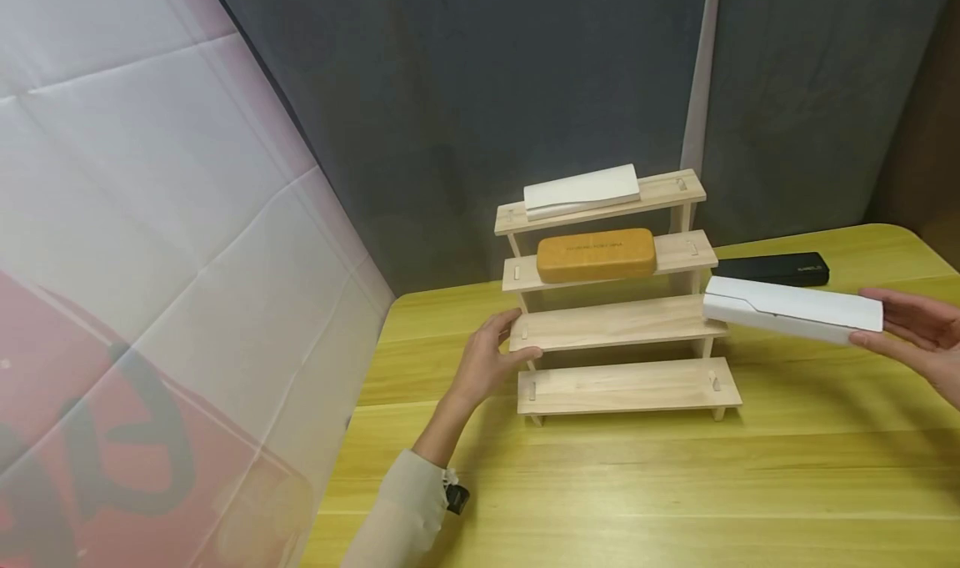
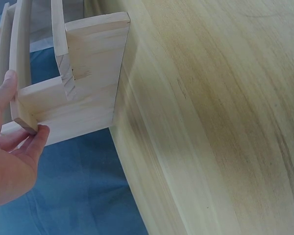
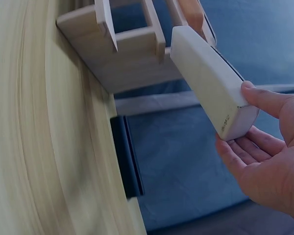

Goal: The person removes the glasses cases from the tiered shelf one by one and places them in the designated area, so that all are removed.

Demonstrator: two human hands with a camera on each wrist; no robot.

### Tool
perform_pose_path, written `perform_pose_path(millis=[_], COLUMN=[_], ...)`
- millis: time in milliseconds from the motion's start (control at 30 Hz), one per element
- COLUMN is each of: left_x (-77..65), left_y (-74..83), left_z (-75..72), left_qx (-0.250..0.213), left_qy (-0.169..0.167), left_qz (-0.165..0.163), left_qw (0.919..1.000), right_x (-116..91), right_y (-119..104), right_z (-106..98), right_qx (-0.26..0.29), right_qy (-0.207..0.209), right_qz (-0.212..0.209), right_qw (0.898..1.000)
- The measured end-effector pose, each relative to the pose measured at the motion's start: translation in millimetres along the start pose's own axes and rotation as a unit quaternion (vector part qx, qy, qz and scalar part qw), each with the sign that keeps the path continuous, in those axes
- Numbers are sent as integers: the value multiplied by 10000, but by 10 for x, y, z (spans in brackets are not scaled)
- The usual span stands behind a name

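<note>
A light wooden tiered rack [image 1: 626, 389] with several stepped shelves stands on the table. My left hand [image 1: 487, 355] grips the left end of its second shelf from the bottom; in the left wrist view the thumb and fingers [image 2: 36, 142] pinch that board's end. Off the rack's right side, my right hand [image 1: 918, 334] holds a long white case [image 1: 795, 305] by its right end, thumb on one face and fingers beneath. The case's far end overlaps the second shelf's right end in the head view. An orange case [image 1: 596, 255] lies on the third shelf, a white flap-topped case [image 1: 581, 193] on the top one.
A black case [image 1: 780, 269] lies on the yellow wood-grain table [image 1: 637, 493] behind the held case. Dark grey curtain [image 1: 465, 118] hangs behind the table, and a pale printed sheet [image 1: 172, 218] borders its left side.
</note>
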State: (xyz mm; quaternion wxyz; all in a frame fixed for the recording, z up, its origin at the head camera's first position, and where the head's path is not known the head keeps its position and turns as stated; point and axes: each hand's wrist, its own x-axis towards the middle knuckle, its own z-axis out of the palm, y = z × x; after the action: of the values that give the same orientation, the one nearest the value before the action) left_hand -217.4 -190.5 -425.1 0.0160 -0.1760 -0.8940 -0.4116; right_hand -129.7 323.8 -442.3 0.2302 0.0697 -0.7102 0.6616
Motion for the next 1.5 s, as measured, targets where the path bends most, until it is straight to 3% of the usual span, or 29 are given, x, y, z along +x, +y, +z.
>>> perform_pose_path(millis=[333,733,933,1300,1500], left_x=[-9,-20,-21,-13,-11], left_y=[-14,-17,-22,-27,-26], left_z=[-1,3,11,18,15], left_qx=[-25,-15,-26,11,33], left_qy=[15,15,32,12,9], left_qz=[-16,-36,-40,19,16], left_qw=[10000,10000,10000,10000,10000], right_x=[27,86,157,270,363], right_y=[163,446,489,583,694], right_z=[-193,-280,-219,-107,-67], right_qx=[18,64,121,-593,-2060], right_qy=[248,389,303,-223,-591], right_qz=[458,238,454,1237,1335], right_qw=[9986,9989,9984,9903,9676])
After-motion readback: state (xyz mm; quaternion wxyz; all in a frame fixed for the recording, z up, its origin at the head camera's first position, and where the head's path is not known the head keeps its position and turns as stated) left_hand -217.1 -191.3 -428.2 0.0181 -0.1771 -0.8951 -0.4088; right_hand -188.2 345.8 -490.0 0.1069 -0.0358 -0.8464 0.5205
